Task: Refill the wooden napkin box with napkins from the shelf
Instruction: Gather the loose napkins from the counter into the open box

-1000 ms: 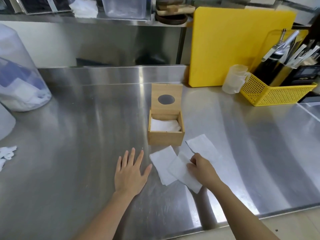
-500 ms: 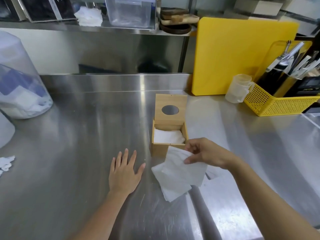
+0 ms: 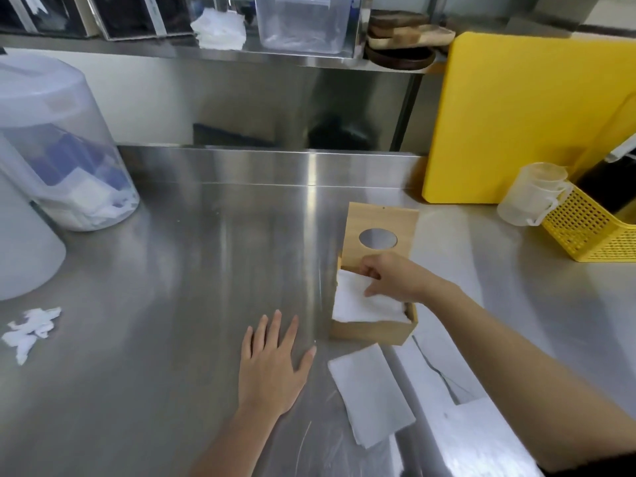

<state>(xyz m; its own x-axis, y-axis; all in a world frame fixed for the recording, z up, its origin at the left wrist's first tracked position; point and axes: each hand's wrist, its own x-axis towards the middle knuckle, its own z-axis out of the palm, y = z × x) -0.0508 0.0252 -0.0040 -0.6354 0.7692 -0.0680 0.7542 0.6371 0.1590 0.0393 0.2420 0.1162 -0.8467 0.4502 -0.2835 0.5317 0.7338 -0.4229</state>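
The wooden napkin box (image 3: 373, 330) stands open on the steel counter, its lid (image 3: 380, 235) with a round hole tipped up at the back. White napkins (image 3: 358, 304) fill it. My right hand (image 3: 392, 278) is over the box, fingers pinched on the top napkin and pressing it in. My left hand (image 3: 273, 364) lies flat on the counter left of the box, fingers spread, holding nothing. A loose napkin (image 3: 370, 392) lies on the counter in front of the box; another (image 3: 437, 370) lies partly under my right forearm. A napkin stack (image 3: 220, 29) sits on the shelf above.
A yellow cutting board (image 3: 523, 115) leans at the back right, beside a plastic measuring cup (image 3: 531, 194) and a yellow basket (image 3: 592, 232). A large clear container (image 3: 65, 146) stands at the left. Crumpled paper (image 3: 31, 328) lies near the left edge.
My right hand lifted one napkin off the counter and carried it up into the box. Left hand stayed flat. The view shifted, so the box now sits further right.
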